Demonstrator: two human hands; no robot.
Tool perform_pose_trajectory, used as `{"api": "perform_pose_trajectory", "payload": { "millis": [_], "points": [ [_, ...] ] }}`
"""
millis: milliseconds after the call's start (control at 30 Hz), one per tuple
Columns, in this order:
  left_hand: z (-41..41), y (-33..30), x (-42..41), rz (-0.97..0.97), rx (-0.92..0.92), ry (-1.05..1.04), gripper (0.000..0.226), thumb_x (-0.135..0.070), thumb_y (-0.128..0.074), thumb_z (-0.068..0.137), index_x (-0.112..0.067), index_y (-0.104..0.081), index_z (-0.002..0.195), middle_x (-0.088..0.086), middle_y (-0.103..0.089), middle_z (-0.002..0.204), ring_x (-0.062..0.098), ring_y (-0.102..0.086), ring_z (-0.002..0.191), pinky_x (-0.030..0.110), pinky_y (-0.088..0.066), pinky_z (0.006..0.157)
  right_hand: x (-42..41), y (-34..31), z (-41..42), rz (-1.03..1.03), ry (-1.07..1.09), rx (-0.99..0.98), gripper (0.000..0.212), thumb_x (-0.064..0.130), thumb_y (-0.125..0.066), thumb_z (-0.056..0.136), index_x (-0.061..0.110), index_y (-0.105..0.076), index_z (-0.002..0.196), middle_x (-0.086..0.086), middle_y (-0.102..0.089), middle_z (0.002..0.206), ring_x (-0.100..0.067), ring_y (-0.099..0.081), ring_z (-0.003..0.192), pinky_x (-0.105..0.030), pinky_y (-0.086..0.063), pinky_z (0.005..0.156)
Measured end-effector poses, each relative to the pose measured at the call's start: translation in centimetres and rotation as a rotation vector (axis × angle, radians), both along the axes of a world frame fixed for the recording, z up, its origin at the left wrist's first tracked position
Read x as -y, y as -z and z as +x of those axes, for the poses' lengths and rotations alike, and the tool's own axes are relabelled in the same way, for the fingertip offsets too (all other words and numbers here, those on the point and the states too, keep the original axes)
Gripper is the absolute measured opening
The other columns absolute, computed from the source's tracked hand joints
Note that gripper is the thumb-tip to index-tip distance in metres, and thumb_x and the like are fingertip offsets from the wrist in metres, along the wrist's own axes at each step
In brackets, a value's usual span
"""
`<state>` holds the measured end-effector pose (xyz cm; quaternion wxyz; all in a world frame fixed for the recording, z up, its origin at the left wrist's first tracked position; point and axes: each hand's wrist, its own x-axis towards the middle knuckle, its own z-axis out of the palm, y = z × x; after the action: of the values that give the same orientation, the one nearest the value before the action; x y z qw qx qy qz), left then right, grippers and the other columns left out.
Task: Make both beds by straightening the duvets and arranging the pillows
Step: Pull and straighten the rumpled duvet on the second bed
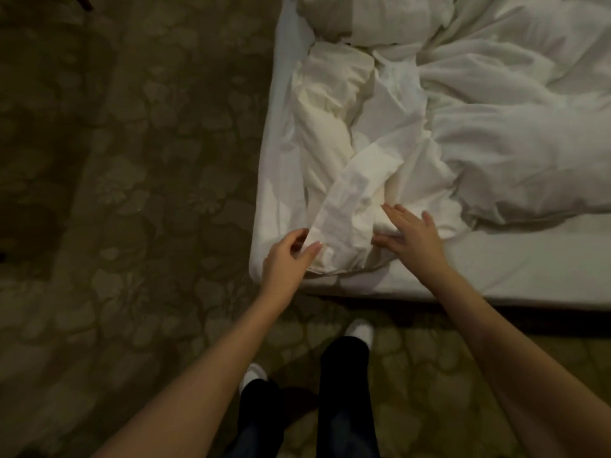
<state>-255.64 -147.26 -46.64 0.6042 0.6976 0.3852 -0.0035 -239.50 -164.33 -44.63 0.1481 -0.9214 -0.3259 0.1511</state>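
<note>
A white duvet point(479, 120) lies crumpled and bunched across the bed point(496, 266), whose near corner is in front of me. A twisted end of the duvet point(344, 206) reaches down to that corner. My left hand point(287, 259) is at the corner with thumb and fingers curled around the fabric's edge. My right hand point(410, 236) lies flat with fingers spread, resting on the duvet end just right of the left hand. A pillow-like bulge point(334, 18) sits at the top of the bed.
Patterned brown carpet point(132, 193) covers the floor left of and in front of the bed. My legs in dark trousers and white shoes point(358, 328) stand close to the bed's near edge. Bare white sheet shows along the near right side.
</note>
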Motion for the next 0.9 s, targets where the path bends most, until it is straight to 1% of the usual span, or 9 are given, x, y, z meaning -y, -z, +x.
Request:
{"api": "perform_pose_trajectory", "payload": {
  "millis": [67,167,233,333,467,567,700,833,900],
  "points": [
    [1.4,-0.7,0.3,-0.065,0.032,-0.044,0.046,-0.034,-0.067,0.086,-0.017,-0.056,0.128,-0.006,-0.062,0.113,0.014,-0.059,0.108,0.036,-0.049,0.096,0.3,-0.1,-0.2,0.001,0.021,-0.037,0.067,0.040,-0.063,0.086,0.018,-0.039,0.144,-0.004,-0.042,0.148,-0.017,-0.028,0.142,-0.042,-0.010,0.113],
    [2.1,-1.3,1.0,-0.064,0.062,-0.123,0.044,-0.026,-0.069,0.086,-0.011,-0.056,0.126,-0.002,-0.062,0.111,0.015,-0.059,0.104,0.031,-0.050,0.092,0.9,0.0,-0.5,0.038,0.033,-0.084,0.068,0.038,-0.065,0.086,0.017,-0.039,0.145,-0.005,-0.041,0.148,-0.018,-0.028,0.142,-0.042,-0.011,0.113],
    [1.3,-1.5,1.4,-0.051,0.033,-0.143,0.045,-0.026,-0.068,0.087,-0.006,-0.056,0.125,-0.001,-0.062,0.110,0.013,-0.058,0.101,0.026,-0.048,0.088,1.4,0.2,-0.9,0.081,0.040,-0.091,0.069,0.037,-0.067,0.085,0.017,-0.039,0.144,-0.004,-0.041,0.148,-0.020,-0.028,0.142,-0.042,-0.013,0.112],
    [-0.5,-1.6,1.7,-0.055,0.011,-0.176,0.037,-0.024,-0.067,0.088,-0.002,-0.061,0.117,0.000,-0.064,0.104,0.016,-0.061,0.099,0.027,-0.050,0.086,1.9,0.0,-1.7,0.146,0.042,-0.113,0.070,0.035,-0.069,0.083,0.019,-0.040,0.144,-0.002,-0.041,0.148,-0.021,-0.030,0.141,-0.042,-0.015,0.113],
    [-3.4,-2.9,0.9,-0.129,0.076,-0.281,0.012,-0.016,-0.061,0.092,-0.005,-0.065,0.096,0.000,-0.067,0.083,0.004,-0.064,0.071,0.017,-0.051,0.063,2.1,-0.9,-3.9,0.187,-0.046,-0.102,0.075,0.036,-0.075,0.077,0.020,-0.041,0.142,-0.001,-0.044,0.146,-0.021,-0.035,0.139,-0.044,-0.023,0.113],
    [-6.3,-3.7,0.4,-0.134,0.098,-0.261,0.010,-0.016,-0.059,0.093,-0.012,-0.065,0.086,0.003,-0.067,0.082,0.011,-0.063,0.073,0.024,-0.050,0.066,2.0,-1.3,-6.1,0.192,-0.107,-0.006,0.075,0.041,-0.075,0.076,0.022,-0.043,0.142,-0.001,-0.045,0.146,-0.021,-0.035,0.139,-0.042,-0.020,0.113],
    [-9.1,-4.0,1.5,-0.124,0.072,-0.225,0.013,-0.015,-0.058,0.093,-0.011,-0.064,0.083,0.008,-0.066,0.082,0.017,-0.060,0.075,0.030,-0.047,0.068,1.2,-2.4,-8.8,0.158,-0.107,0.035,0.079,0.051,-0.070,0.075,0.026,-0.040,0.143,0.002,-0.040,0.149,-0.016,-0.032,0.140,-0.044,-0.012,0.115],
    [-13.6,-3.1,4.5,-0.171,0.015,-0.178,0.018,-0.016,-0.056,0.094,0.000,-0.064,0.090,0.015,-0.064,0.083,0.021,-0.058,0.074,0.029,-0.046,0.065,0.6,-3.0,-11.5,0.162,-0.136,-0.015,0.088,0.072,-0.051,0.072,0.024,-0.038,0.144,0.001,-0.044,0.146,-0.017,-0.038,0.136,-0.051,-0.022,0.113],
    [-16.2,-2.2,5.8,-0.185,0.003,-0.197,0.020,-0.014,-0.056,0.094,0.004,-0.063,0.090,0.017,-0.064,0.083,0.022,-0.058,0.074,0.029,-0.046,0.065,0.6,-2.8,-12.8,0.166,-0.144,-0.037,0.090,0.076,-0.047,0.072,0.024,-0.037,0.145,0.000,-0.047,0.143,-0.019,-0.042,0.131,-0.052,-0.029,0.110]
  ]
}}
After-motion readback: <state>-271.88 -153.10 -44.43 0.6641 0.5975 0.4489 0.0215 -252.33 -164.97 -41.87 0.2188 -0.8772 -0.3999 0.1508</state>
